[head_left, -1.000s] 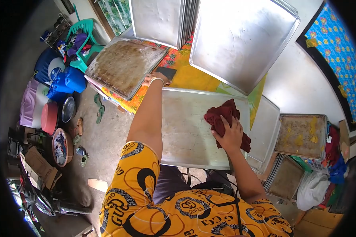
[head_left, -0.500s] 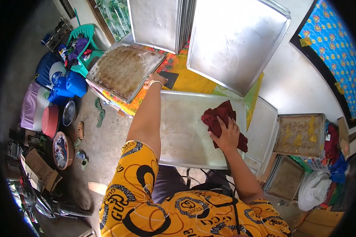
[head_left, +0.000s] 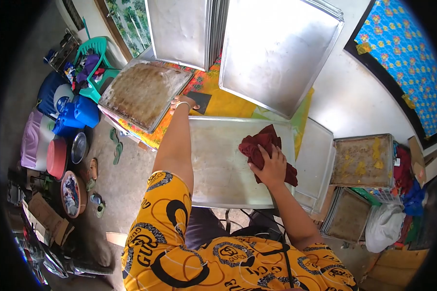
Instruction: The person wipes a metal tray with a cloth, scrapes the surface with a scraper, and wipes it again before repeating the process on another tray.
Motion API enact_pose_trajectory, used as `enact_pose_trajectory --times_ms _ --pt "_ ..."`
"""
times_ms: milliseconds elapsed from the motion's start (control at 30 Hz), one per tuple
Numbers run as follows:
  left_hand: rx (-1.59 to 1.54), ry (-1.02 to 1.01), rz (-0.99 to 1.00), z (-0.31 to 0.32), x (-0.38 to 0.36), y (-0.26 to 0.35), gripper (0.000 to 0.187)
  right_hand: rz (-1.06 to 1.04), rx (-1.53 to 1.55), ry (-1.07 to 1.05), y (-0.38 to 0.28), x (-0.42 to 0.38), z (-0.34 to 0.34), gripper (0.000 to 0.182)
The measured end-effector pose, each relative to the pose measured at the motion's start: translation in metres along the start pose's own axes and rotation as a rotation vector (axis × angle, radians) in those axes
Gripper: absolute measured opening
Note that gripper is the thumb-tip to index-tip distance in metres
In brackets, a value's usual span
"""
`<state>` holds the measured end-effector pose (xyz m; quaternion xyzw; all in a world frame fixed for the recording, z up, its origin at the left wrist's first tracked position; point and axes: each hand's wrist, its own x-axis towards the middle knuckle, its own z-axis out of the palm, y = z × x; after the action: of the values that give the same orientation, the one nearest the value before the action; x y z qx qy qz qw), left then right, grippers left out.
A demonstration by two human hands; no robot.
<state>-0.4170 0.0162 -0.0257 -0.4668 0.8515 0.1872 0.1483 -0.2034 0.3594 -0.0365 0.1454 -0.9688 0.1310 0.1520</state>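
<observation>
A flat metal baking tray [head_left: 218,165] lies in front of me, its surface greyish with faint brown stains. My right hand [head_left: 272,167] presses a bunched dark red cloth [head_left: 258,145] onto the tray's right part, fingers spread over the fabric. Beyond the tray's far left corner is my left hand [head_left: 184,101], its fingers curled between a browned tray [head_left: 143,92] and a small black square piece [head_left: 199,103]. What those fingers hold, if anything, is hidden.
Silvery trays [head_left: 277,53] and another upright stack [head_left: 179,34] stand at the back on a colourful tablecloth [head_left: 228,99]. Another tray [head_left: 313,160] leans at right, near a stained tray [head_left: 363,162] on a crate. Basins, blue jugs [head_left: 85,106] and a green chair [head_left: 94,48] are left.
The view has shifted slightly, moving the scene left and a little down. Against the tray, the right hand and cloth look almost unmoved; the left hand stays by the far left corner.
</observation>
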Motion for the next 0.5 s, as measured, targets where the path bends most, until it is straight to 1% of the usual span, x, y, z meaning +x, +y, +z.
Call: enact_pose_trajectory --times_ms 133,167,267,367,467,500 --pt "-0.114 -0.004 0.129 -0.002 0.013 0.003 0.102 0.004 -0.011 -0.010 0.000 -0.001 0.000 0.067" --pt "-0.109 0.075 0.229 -0.001 0.018 0.002 0.087 0.002 -0.010 -0.010 0.000 0.000 0.000 0.067" --pt "-0.310 -0.105 0.393 0.010 0.061 0.000 0.051 -0.005 -0.008 0.000 0.001 -0.001 0.000 0.066" --pt "-0.852 -0.255 0.271 -0.012 0.009 -0.012 0.026 -0.015 -0.002 0.024 0.001 0.000 0.000 0.065" --pt "-1.052 -0.416 0.314 -0.028 0.001 -0.033 0.017 -0.021 0.014 0.014 0.004 -0.001 0.001 0.062" --pt "-1.125 -0.392 0.356 -0.036 -0.007 -0.048 0.016 -0.022 0.020 -0.005 0.005 -0.002 0.001 0.061"
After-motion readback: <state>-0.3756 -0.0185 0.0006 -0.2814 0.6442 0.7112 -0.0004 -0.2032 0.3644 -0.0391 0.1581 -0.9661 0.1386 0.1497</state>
